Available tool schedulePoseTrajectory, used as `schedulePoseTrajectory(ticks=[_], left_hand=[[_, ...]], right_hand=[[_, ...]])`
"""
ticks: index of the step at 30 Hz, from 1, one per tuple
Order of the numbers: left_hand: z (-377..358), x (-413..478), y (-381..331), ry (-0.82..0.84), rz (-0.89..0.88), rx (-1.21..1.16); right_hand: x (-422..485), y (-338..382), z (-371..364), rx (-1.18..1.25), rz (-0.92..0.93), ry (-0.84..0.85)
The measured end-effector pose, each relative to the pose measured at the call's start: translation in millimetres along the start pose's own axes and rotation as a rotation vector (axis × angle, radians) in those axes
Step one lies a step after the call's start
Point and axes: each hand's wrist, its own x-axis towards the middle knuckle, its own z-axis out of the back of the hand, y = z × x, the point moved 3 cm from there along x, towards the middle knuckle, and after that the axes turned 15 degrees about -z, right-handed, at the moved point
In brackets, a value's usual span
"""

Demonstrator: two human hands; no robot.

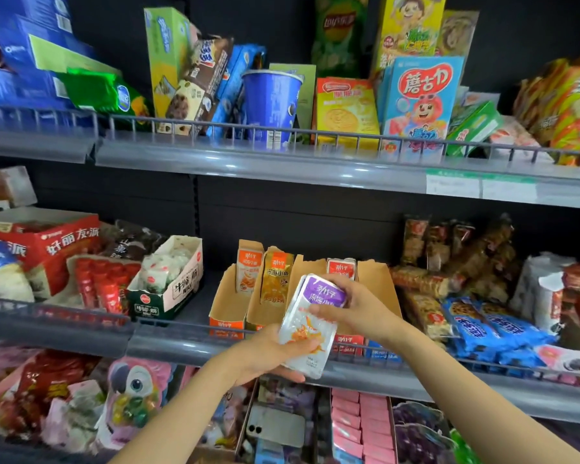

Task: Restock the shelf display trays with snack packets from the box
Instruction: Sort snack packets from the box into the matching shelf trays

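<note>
Both my hands hold a stack of purple-and-white snack packets (310, 326) in front of the middle shelf. My left hand (268, 354) grips the stack's lower end from below. My right hand (355, 304) grips its upper end from the right. Just behind stand brown cardboard display trays (226, 304) side by side. The leftmost tray holds an orange packet (248, 271) upright at its back. A gold packet (277, 276) stands in the tray beside it. A red packet (340, 267) shows behind my right hand. The box is not in view.
A wire rail (168, 321) runs along the middle shelf's front edge. A white-and-green snack carton (168, 291) sits left of the trays, and blue cookie packs (493, 329) lie to the right. Biscuit boxes and a blue cup (270, 107) fill the upper shelf. A phone (275, 426) lies on the lower shelf.
</note>
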Motion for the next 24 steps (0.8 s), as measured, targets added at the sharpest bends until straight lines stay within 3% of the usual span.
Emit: schedulePoseTrajectory(ticks=[4,10,16,20,24], left_hand=[[9,6,4,-0.152,-0.173,0.211],[13,20,-5,-0.106,-0.333,0.182],[25,47,-4,-0.074,-0.335,0.171],[36,68,0,-0.045,-0.289,0.255],[71,93,17,-0.335,-0.274,0.532]], right_hand=[[6,-3,11,0.113,-0.063,-0.084],[18,-10,13,0.34,-0.233,0.206],[41,-9,31,0.455,-0.26,0.28],[62,-11,48,0.34,-0.248,0.176],[91,-5,70,0.106,-0.175,-0.111]])
